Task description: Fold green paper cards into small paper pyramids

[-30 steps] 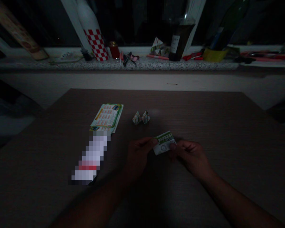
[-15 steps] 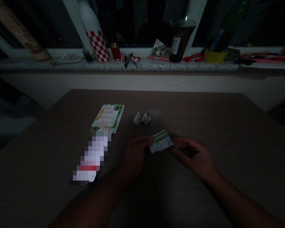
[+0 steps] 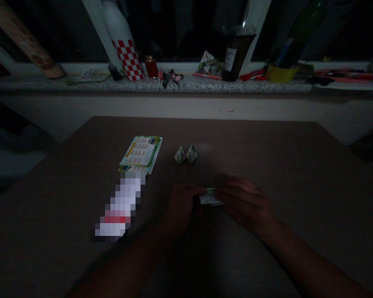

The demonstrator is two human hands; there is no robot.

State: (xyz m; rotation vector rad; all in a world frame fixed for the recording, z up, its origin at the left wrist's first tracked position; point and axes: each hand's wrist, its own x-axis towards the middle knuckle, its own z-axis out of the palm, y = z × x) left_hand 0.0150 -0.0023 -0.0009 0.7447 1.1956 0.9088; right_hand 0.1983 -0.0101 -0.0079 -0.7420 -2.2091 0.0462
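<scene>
A small folded piece of printed paper [image 3: 210,200], green and white, is between my hands above the middle of the table. My left hand [image 3: 182,205] pinches its left edge with the thumb on top. My right hand [image 3: 247,203] closes over its right side, the fingers lying together across the paper and covering that part. Just beyond them, two small folded paper shapes [image 3: 185,155] stand side by side on the table. A stack of printed paper sheets [image 3: 141,151], green and white with red print, lies to the left.
A phone-like object with a pixelated bright face [image 3: 121,207] lies nearer me on the table [image 3: 267,149]. Along the granite sill [image 3: 174,86] stand a red-and-white checkered bottle [image 3: 129,58], a dark cup [image 3: 234,58], a red jar [image 3: 151,67] and a yellow holder [image 3: 281,73].
My right hand has moved from the paper's right corner to close over its right side. The paper has dropped slightly, levelled, and shows less of its face.
</scene>
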